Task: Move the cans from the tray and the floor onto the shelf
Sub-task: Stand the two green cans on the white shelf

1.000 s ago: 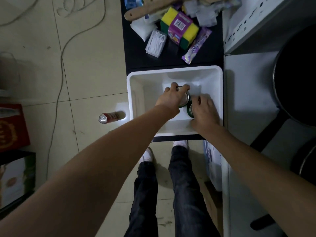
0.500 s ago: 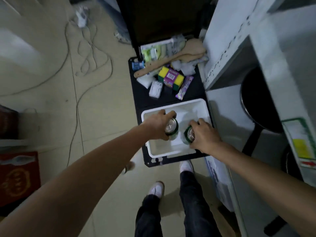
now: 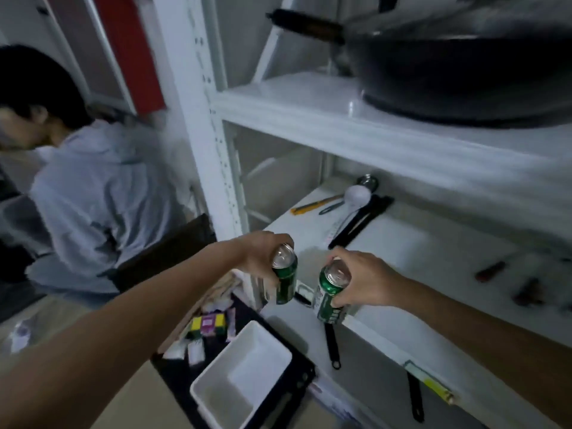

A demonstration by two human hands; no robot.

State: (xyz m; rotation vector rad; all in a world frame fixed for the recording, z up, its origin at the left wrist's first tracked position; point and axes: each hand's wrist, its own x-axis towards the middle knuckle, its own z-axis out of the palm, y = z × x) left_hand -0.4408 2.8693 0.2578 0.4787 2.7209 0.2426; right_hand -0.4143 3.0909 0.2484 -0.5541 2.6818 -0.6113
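My left hand (image 3: 258,257) grips a green can (image 3: 286,281) from above and holds it upright in the air, just off the left end of the white shelf board (image 3: 433,274). My right hand (image 3: 363,281) is closed on a second green can (image 3: 329,301), tilted a little, right at the board's front edge. The white tray (image 3: 213,379) lies below on a black platform, with nothing in it.
A black pan (image 3: 464,66) sits on the upper shelf board. Ladles and utensils (image 3: 359,209) lie on the middle board, with small tools at the right. Black-handled tools hang under the front edge. A person in a grey top (image 3: 102,193) crouches at the left. Sponges and packets (image 3: 207,325) lie beyond the tray.
Both hands have lifted their cans out of the tray and up to the middle shelf board. The view has swung up from the floor to the shelf.
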